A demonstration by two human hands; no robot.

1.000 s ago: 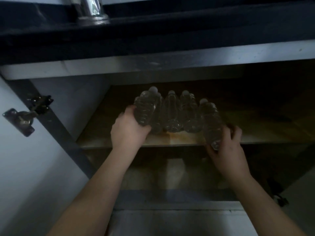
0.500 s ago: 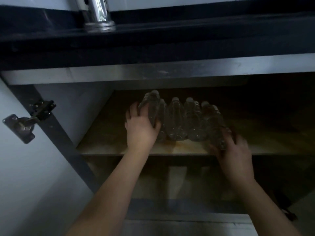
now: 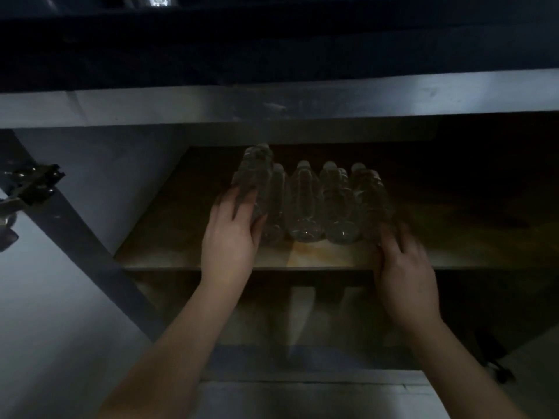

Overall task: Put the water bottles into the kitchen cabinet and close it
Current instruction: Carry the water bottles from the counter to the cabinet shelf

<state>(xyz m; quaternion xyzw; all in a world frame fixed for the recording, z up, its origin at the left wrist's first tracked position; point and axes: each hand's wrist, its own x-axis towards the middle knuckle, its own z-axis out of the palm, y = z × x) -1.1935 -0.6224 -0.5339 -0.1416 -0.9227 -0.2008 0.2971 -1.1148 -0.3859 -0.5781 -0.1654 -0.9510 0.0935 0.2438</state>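
Kitchen cabinet [image 3: 151, 189]: open, door swung out at 9 o'clock. Water bottles [image 3: 305, 204]: a cluster lying on the shelf [image 3: 453, 252], pushed deeper than a second ago, so closing should follow. Left hand [image 3: 233, 237] fingers extended against the left bottle; right hand [image 3: 402, 267] blurred at 3 o'clock, grip unclear.
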